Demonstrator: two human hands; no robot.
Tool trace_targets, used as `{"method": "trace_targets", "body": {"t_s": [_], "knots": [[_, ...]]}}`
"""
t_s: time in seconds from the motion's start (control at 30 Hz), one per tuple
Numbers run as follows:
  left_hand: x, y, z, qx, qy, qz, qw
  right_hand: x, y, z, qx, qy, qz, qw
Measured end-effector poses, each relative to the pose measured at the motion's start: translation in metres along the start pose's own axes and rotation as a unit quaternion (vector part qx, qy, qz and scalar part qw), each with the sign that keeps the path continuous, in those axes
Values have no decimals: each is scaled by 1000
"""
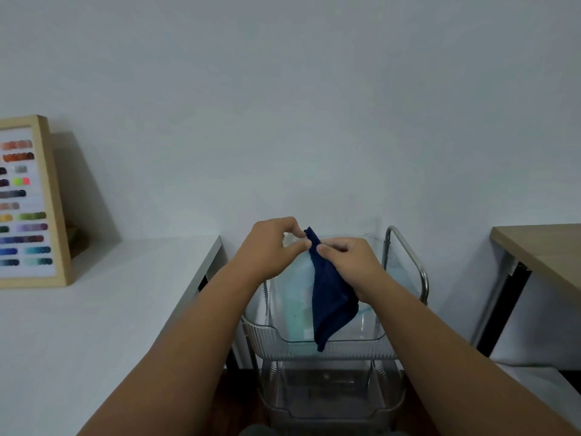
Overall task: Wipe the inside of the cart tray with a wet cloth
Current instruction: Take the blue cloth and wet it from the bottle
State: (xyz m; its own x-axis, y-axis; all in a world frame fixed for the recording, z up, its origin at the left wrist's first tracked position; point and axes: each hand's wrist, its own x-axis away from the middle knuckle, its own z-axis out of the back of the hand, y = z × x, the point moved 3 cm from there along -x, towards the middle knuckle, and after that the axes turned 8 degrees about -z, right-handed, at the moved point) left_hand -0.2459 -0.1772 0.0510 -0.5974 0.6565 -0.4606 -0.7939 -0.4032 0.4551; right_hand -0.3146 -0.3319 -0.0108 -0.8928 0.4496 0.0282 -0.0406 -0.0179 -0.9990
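A dark blue cloth [330,297] hangs above the clear plastic top tray [345,346] of a small cart. My left hand [270,247] pinches the cloth's upper corner between thumb and fingers. Just to the right, my right hand [349,262] grips the same upper edge, with the cloth draping down in front of its wrist. The cloth's lower tip dangles over the tray's front rim. A pale greenish sheet lies inside the tray, partly hidden by the cloth.
The cart has a metal handle [412,262] on its right and a second clear tray [330,404] below. A white table [94,309] with a framed colour chart [28,202] stands left. A wooden desk [544,250] stands right. The wall is close behind.
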Motion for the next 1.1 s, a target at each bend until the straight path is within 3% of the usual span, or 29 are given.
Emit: {"method": "trace_targets", "body": {"t_s": [0.1, 0.17, 0.33, 0.63, 0.87, 1.1], "knots": [[1, -3, -2, 26, 65, 76, 995, 1, -4, -1, 5, -9, -10, 1000], [1, -8, -4, 47, 64, 101, 992, 2, -4, -2, 14, -21, -12, 1000], [-3, -8, -2, 32, 20, 73, 997, 4, -7, 1, 55, -20, -9, 998], [3, -12, -2, 80, 22, 11, 996, -13, -25, -8, 175, -18, -10, 984], [5, -18, 12, 110, -62, 6, 992, -10, -24, -5, 139, -50, -23, 989], [5, -11, 13, 40, 15, 46, 998, 3, -10, -15, 97, -1, -7, 995]]}}
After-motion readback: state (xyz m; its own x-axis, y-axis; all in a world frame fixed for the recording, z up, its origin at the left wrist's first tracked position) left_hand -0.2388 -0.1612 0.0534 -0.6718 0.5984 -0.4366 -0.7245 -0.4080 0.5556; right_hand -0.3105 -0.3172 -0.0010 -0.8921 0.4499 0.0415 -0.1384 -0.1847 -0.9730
